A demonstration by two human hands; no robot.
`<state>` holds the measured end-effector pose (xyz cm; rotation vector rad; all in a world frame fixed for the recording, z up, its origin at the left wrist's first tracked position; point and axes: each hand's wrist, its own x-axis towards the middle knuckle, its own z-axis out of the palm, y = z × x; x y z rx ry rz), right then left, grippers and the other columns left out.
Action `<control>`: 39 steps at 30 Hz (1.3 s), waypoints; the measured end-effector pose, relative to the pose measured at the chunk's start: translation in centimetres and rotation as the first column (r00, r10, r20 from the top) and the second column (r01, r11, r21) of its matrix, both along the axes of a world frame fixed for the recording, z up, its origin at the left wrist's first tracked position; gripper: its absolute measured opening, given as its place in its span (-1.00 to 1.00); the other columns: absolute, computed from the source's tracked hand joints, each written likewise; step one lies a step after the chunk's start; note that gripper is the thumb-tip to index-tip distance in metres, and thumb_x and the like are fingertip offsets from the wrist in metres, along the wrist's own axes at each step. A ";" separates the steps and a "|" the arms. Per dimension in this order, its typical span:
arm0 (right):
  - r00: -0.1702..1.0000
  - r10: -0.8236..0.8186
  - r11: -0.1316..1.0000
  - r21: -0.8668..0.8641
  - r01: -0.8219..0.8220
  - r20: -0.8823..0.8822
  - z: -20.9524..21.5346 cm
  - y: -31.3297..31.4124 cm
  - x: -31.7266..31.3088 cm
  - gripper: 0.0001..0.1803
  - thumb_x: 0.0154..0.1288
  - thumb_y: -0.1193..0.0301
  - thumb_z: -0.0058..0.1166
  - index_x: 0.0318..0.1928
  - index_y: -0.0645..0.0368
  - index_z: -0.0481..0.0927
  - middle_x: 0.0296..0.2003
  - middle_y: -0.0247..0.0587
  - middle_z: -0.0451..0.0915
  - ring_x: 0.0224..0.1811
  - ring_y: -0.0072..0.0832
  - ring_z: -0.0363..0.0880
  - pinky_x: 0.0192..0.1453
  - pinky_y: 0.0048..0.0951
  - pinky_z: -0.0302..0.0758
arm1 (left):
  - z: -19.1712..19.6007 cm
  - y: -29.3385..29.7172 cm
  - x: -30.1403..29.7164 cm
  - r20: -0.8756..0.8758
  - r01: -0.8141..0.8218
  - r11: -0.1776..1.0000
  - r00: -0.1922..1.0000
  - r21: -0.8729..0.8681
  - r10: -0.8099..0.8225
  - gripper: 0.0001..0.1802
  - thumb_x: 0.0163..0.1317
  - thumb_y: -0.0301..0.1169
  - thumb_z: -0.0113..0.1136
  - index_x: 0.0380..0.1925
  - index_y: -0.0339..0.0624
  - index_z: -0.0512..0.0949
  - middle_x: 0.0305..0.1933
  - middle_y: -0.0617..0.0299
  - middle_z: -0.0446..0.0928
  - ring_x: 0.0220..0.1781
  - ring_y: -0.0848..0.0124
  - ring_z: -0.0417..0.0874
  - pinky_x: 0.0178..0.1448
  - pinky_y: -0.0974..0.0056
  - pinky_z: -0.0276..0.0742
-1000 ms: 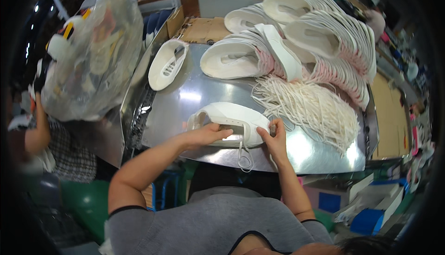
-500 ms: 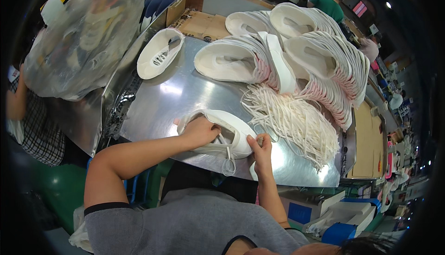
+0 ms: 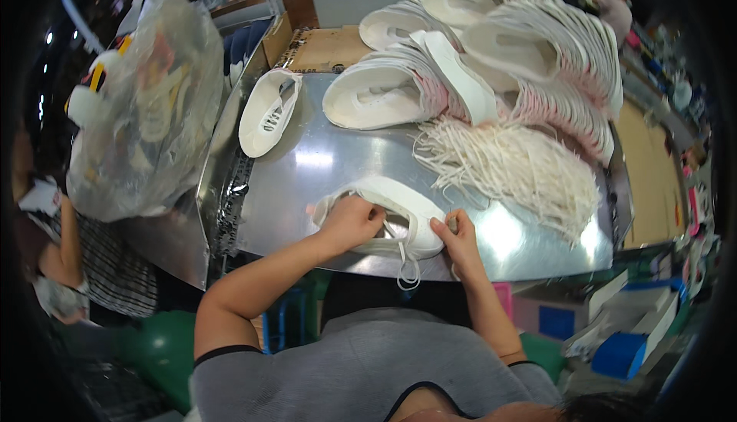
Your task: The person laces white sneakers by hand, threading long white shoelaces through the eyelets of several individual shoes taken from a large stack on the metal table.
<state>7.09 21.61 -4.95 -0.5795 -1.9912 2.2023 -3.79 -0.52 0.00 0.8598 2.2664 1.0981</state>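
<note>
A white shoe upper lies on its side on the metal tabletop in front of me, its opening facing me. My left hand reaches over its heel end, fingers closed at the opening beside a thin white strip; what exactly they pinch is partly hidden. At the other end my right hand grips the upper with the thumb against its outside and the fingers curled. A looped white shoelace hangs from the upper between my hands, over the table's near edge.
Nested white shoe uppers fill the back right, with a heap of white laces before them. One laced upper lies at the left. Beyond the metal rim stands a clear plastic bag of shoes; another person's arm is near it.
The view has shifted, so the table and my arms appear displaced. Both hands keep nearly the same hold on the upper, and the lace loop still hangs down.
</note>
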 end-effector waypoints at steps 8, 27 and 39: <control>0.992 -0.117 0.981 -0.163 0.109 -0.041 1.0 2.3 2.3 -0.70 0.25 0.36 0.31 -0.33 0.06 0.37 -0.51 -0.52 0.41 -0.53 -0.77 0.26 -0.50 -0.64 0.13 | 4.9 -14.1 -3.6 -0.835 -0.435 0.891 0.438 0.127 0.334 -0.91 0.23 -0.57 0.10 -0.27 -0.32 0.52 -0.27 0.00 0.52 -0.24 0.13 0.56 -0.15 0.22 0.48; 0.962 0.178 0.981 0.117 -0.156 -0.207 4.4 2.3 2.3 -0.69 0.32 0.34 0.21 0.05 0.12 0.65 -0.21 -0.32 0.59 -0.22 -0.61 0.51 -0.19 -0.51 0.44 | 6.6 4.1 4.7 -0.396 0.024 0.957 0.913 0.288 0.096 -0.90 0.15 -0.59 0.27 -0.30 -0.24 0.61 0.00 0.15 0.47 -0.13 0.41 0.48 -0.13 0.40 0.38; 0.997 0.054 0.981 -0.183 -0.062 -0.049 1.7 -1.8 -0.1 -0.79 0.33 0.45 0.14 -0.06 0.20 0.53 -0.39 -0.29 0.67 -0.47 -0.67 0.52 -0.36 -0.58 0.44 | 0.5 -0.1 2.2 0.666 -0.295 0.951 0.692 -0.091 0.278 -0.52 0.44 -0.01 0.07 0.01 -0.24 0.55 -0.10 0.19 0.61 -0.05 0.36 0.60 0.13 0.27 0.49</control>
